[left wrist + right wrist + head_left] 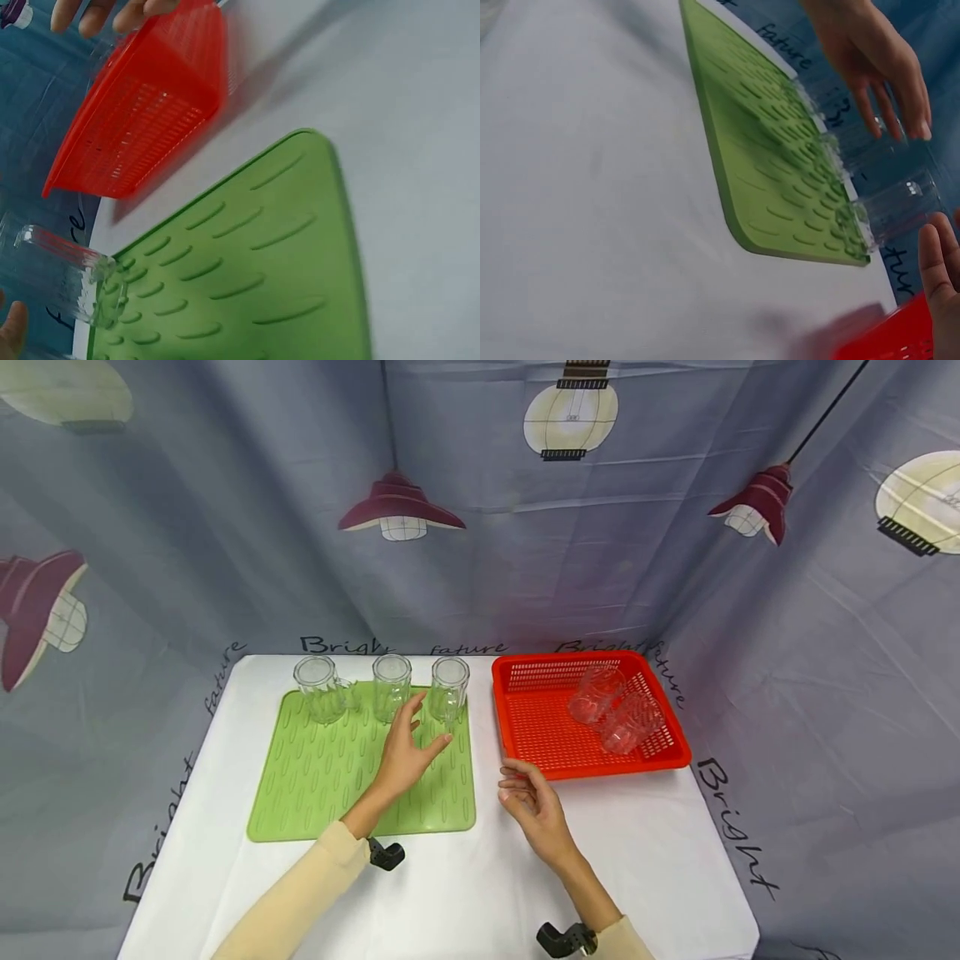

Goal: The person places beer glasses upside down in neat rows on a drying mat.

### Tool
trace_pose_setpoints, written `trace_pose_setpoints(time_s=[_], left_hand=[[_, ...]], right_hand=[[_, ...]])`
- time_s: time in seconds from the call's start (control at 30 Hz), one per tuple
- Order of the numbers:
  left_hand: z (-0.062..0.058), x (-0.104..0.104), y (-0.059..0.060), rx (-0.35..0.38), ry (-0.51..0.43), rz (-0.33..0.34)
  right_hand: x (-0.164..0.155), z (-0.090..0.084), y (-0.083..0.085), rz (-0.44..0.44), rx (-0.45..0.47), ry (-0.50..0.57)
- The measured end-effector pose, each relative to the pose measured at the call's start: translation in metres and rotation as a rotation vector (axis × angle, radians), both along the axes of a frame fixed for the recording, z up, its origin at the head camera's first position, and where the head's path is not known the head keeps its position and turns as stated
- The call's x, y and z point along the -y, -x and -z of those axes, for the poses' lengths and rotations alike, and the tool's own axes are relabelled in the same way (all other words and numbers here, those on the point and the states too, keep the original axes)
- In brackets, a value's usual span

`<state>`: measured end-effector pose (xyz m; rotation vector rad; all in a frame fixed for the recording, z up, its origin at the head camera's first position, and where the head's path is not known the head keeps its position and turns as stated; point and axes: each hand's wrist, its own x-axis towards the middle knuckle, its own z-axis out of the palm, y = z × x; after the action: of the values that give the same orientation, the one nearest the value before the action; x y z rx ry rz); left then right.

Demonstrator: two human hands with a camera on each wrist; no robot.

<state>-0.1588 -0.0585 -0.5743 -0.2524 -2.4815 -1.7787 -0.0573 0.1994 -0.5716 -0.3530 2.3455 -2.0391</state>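
Three clear glass mugs stand in a row along the far edge of a green drying mat (360, 777): a left mug (318, 693), a middle mug (391, 681) and a right mug (450, 685). My left hand (401, 760) hovers over the mat, thumb and fingers spread, just in front of the middle and right mugs; nothing is between its fingers. Short of the red plastic basket's near left corner is my right hand (538, 814), its fingers loosely bent and holding nothing. In the right wrist view, the left hand (881, 64) overlaps the mugs.
The red basket (517, 767) sits right of the mat, with two glass mugs (632, 722) lying tilted at its right side. A white cloth (465, 893) covers the table. Behind it hangs a grey curtain (480, 577) printed with lamps.
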Motion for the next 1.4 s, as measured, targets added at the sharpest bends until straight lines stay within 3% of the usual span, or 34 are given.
trace_pose_setpoints(time_s=[0.5, 0.73, 1.4], left_hand=[[0.014, 0.037, -0.065, 0.043, -0.048, -0.030], [0.022, 0.054, -0.091, 0.089, -0.051, -0.099], [0.027, 0.073, -0.104, 0.084, -0.067, -0.166]], right_hand=[[-0.007, 0.002, 0.009, 0.034, -0.025, 0.016], [-0.011, 0.003, 0.013, 0.057, -0.041, 0.028], [-0.030, 0.001, 0.012, 0.106, -0.064, 0.002]])
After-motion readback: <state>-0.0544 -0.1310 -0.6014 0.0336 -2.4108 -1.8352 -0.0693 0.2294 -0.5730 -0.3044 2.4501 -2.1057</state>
